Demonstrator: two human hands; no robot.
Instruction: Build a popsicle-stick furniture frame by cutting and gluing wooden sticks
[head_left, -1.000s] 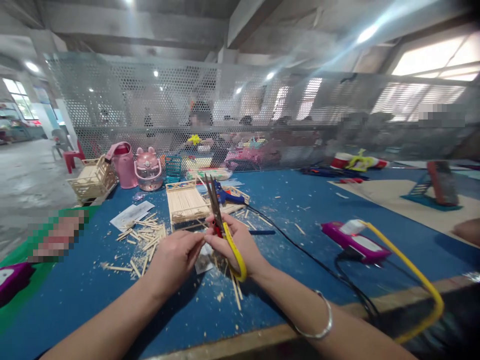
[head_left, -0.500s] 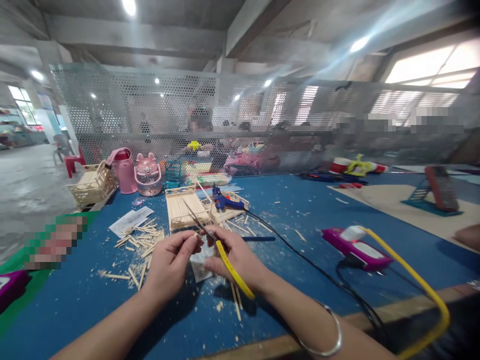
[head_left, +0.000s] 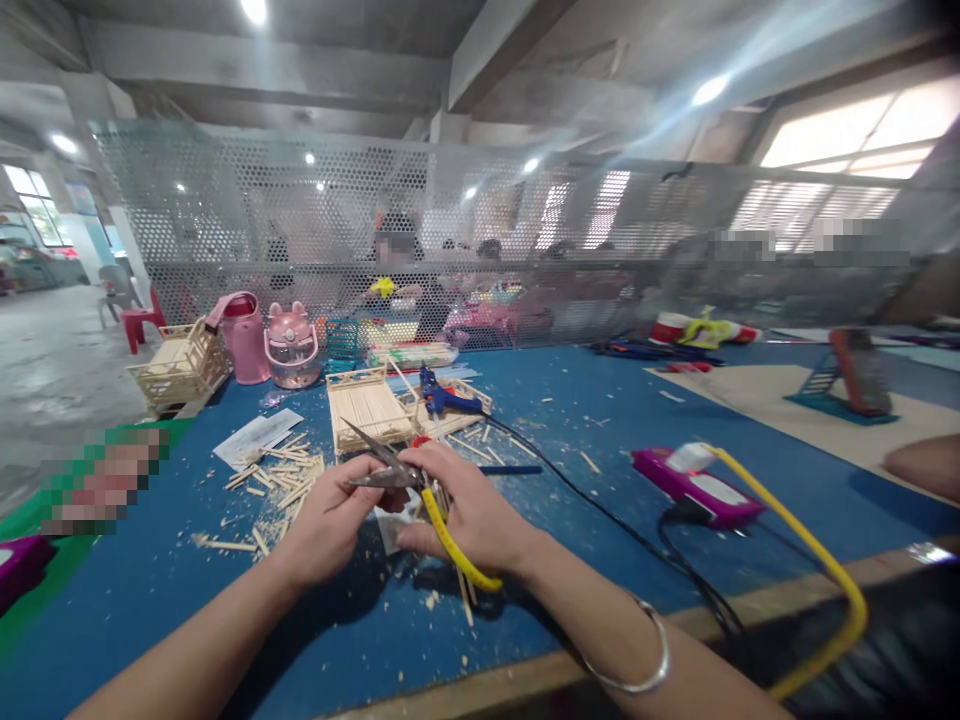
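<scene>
My right hand (head_left: 476,505) is closed around scissors (head_left: 395,466) with a yellow-covered handle. Their two blades are spread and point left, over the fingertips of my left hand (head_left: 330,520). That hand is closed in a pinch; whatever lies between its fingers is hidden behind the blade. Just beyond the hands stands a small framed structure of thin wooden sticks (head_left: 369,412). A blue glue gun (head_left: 444,396) rests to its right on more stick work. Cut stick pieces (head_left: 289,478) are heaped left of my hands, and a paper slip (head_left: 259,438) lies behind the heap.
Pink bottles (head_left: 246,340) and a stick-built box (head_left: 176,368) stand at the back left, before a perforated metal screen (head_left: 345,210). A purple power strip (head_left: 697,488) with a yellow cable (head_left: 795,530) lies to the right. Another person's arm (head_left: 922,465) reaches in at the right edge.
The scissor blades have opened wider and swung to the left, now crossing over my left fingertips. The view has shifted slightly.
</scene>
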